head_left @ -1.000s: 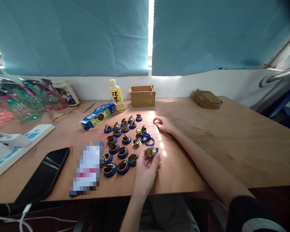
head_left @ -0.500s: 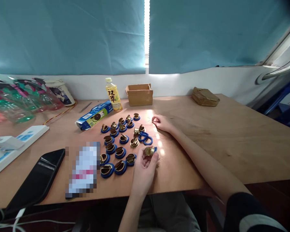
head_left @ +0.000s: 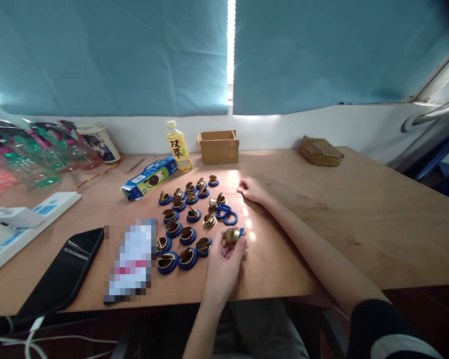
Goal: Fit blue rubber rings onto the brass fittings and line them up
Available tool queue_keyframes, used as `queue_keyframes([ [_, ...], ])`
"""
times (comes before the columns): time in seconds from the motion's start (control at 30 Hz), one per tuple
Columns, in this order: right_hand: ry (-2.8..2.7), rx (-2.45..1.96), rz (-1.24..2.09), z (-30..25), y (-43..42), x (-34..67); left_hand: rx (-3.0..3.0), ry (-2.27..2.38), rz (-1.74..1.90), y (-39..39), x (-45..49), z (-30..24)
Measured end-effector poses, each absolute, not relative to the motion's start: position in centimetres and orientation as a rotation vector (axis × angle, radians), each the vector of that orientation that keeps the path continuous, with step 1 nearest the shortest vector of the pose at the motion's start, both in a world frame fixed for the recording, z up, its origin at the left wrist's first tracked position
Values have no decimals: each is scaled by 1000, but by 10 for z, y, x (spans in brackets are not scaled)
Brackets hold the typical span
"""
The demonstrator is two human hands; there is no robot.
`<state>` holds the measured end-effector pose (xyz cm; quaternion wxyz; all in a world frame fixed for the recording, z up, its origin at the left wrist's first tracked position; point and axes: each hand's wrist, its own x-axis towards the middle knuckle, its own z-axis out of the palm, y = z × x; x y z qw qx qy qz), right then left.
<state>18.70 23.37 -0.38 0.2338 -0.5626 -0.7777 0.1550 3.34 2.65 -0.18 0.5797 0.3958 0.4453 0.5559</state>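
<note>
My left hand [head_left: 224,262] is closed around a brass fitting [head_left: 232,235] and holds it on its side above the table's front part. A blue ring [head_left: 241,232] sits around the fitting's right end. Farther back, my right hand [head_left: 251,190] rests on the tabletop with its fingers pinched together; what they hold, if anything, is too small to name. A thin loop [head_left: 232,185] lies just left of those fingertips. Several brass fittings with blue rings [head_left: 187,235] stand left of my hands, half-round flaps showing inside. Loose blue rings [head_left: 230,218] lie beside a brass fitting without blue [head_left: 209,220].
At the back are a cardboard box [head_left: 219,151], a yellow drink bottle [head_left: 179,149], a blue carton [head_left: 149,178] and a brown package [head_left: 321,150]. Spray bottles [head_left: 41,154], a power strip [head_left: 48,209] and a black phone [head_left: 62,269] are at left. A blurred-out object [head_left: 132,262] lies nearby.
My right hand's fingers have drawn in closer together, slightly away from the thin loop. The left hand keeps hold of the brass fitting. The whole view has shifted a little.
</note>
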Motion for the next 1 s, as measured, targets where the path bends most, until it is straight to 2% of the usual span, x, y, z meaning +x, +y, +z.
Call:
queue_keyframes([
  [0.53,-1958,-1528,664,-2,229,200,638,888,1456,25,23,13],
  [1.0,-1889,-1575,560,-11,235,211,573,880,1421,25,21,13],
])
